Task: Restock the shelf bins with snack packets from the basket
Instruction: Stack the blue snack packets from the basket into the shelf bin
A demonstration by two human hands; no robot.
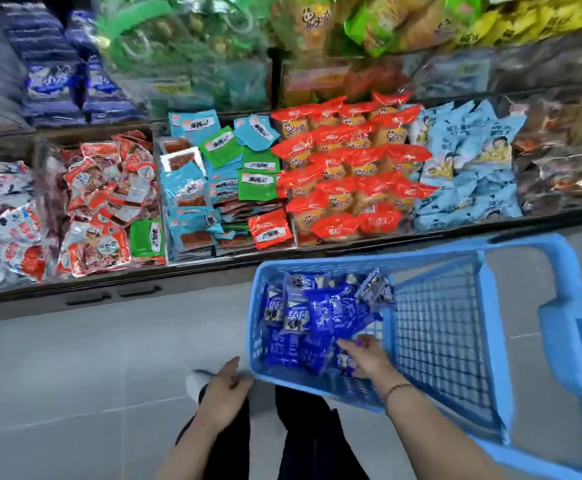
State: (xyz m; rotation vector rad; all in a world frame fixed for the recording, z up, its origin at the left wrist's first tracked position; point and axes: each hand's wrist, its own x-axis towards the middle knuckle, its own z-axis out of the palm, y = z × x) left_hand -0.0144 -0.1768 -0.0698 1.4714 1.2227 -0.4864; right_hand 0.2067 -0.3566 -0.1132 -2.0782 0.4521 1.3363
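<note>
Both hands are low, down at the blue plastic basket (352, 262) that sits tilted over the grey floor (75, 358) in front of the shelf. Her right hand (367, 358), a thin bracelet (398, 388) on its wrist, reaches inside the basket and lies palm down on the dark blue snack packets (303, 317), with thumb and fingers spread over them; whether it has actually pinched one I cannot tell. Those packets are heaped at the basket's left end, directly under and just ahead of that hand, while the mesh bottom to the right shows bare. The left hand (225, 388) is outside, right at the basket's near left corner, fingers bent toward the rim; I cannot tell if it grips the rim or only touches it. Beyond the basket, the shelf bins (213, 270) hold red, green, pale blue and white packets, well apart from both hands.
</note>
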